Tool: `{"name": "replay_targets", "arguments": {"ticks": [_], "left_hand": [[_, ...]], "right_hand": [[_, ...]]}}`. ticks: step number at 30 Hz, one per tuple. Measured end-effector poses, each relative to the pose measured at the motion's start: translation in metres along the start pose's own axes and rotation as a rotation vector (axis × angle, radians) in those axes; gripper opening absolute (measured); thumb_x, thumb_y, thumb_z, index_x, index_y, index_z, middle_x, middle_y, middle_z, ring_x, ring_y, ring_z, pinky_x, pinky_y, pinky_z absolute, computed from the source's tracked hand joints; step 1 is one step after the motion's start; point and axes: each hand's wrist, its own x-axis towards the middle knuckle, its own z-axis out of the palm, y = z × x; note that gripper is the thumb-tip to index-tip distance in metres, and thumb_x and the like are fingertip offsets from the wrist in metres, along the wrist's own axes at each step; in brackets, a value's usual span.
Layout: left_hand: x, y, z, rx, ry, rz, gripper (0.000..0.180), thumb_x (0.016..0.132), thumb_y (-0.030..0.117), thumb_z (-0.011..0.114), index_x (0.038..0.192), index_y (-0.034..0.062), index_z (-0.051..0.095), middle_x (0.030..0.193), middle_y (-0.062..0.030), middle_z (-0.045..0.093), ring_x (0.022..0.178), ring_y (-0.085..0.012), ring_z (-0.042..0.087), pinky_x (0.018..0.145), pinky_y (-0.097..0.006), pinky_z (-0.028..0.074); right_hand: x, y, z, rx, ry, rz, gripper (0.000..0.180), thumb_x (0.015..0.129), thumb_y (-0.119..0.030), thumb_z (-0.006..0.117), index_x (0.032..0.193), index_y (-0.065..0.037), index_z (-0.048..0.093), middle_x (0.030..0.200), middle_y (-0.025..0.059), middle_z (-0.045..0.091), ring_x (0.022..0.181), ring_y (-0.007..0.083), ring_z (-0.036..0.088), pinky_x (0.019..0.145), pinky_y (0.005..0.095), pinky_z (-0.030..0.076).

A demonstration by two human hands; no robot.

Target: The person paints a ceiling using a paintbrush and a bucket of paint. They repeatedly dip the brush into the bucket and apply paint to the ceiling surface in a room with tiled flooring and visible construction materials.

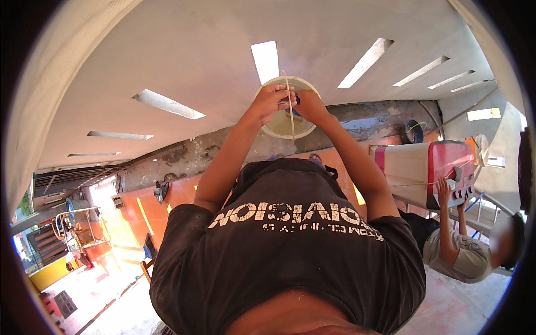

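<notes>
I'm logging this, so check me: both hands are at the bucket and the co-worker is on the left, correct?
Not quite: the head view shows the co-worker on the right. The left hand and right hand are at the bucket.

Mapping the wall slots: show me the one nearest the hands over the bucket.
In the picture, the bright slot above the left hand, its lower end meeting the bucket; the other slots sit farther to either side.

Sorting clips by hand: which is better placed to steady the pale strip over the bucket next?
Probably the left hand: its fingers are at the pale strip, while the right hand sits right of it.
</notes>
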Motion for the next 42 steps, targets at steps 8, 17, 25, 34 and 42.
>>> {"name": "replay_targets", "arguments": {"ticks": [8,17,25,34,42], "left_hand": [[0.001,-0.006,-0.001,-0.017,0.011,-0.018,0.022,0.100,0.008,0.058,0.116,-0.0059,0.061,0.097,-0.0122,0.066,0.093,-0.0217,0.067,0.087,-0.038,0.058],[0.003,-0.005,-0.002,-0.018,0.002,-0.019,0.021,0.100,0.009,0.059,0.115,-0.0047,0.062,0.097,-0.0116,0.067,0.093,-0.0209,0.067,0.087,-0.037,0.058],[0.005,-0.003,-0.002,-0.026,-0.007,-0.015,0.021,0.099,0.007,0.059,0.116,-0.0056,0.061,0.098,-0.0121,0.066,0.094,-0.0213,0.067,0.087,-0.038,0.059],[0.012,-0.005,0.001,-0.061,-0.013,-0.005,0.021,0.099,0.005,0.058,0.115,-0.0081,0.060,0.100,-0.0134,0.065,0.094,-0.0234,0.067,0.089,-0.040,0.060],[0.016,-0.005,0.019,-0.080,0.040,0.023,0.021,0.099,0.009,0.058,0.113,-0.0067,0.060,0.098,-0.0105,0.063,0.093,-0.0209,0.065,0.091,-0.041,0.059]], "right_hand": [[0.000,0.011,0.018,-0.017,-0.004,-0.045,0.022,0.081,-0.020,0.073,0.081,0.002,0.068,0.081,0.0236,0.068,0.080,0.0419,0.067,0.072,0.0502,0.054],[-0.003,0.009,0.017,-0.017,-0.024,-0.024,0.025,0.082,-0.023,0.073,0.082,0.002,0.068,0.078,0.0240,0.068,0.078,0.0427,0.067,0.072,0.0507,0.054],[-0.003,0.011,0.013,0.015,-0.013,0.000,0.028,0.082,-0.025,0.074,0.083,0.002,0.068,0.078,0.0247,0.068,0.078,0.0430,0.067,0.073,0.0501,0.054],[-0.008,0.007,-0.005,0.015,0.037,0.022,0.023,0.080,-0.020,0.075,0.085,0.001,0.068,0.077,0.0233,0.067,0.076,0.0429,0.065,0.069,0.0487,0.051],[-0.006,0.022,-0.040,0.177,0.050,0.063,0.025,0.080,-0.020,0.076,0.088,0.004,0.070,0.077,0.0223,0.068,0.073,0.0382,0.068,0.070,0.0451,0.054]]}}
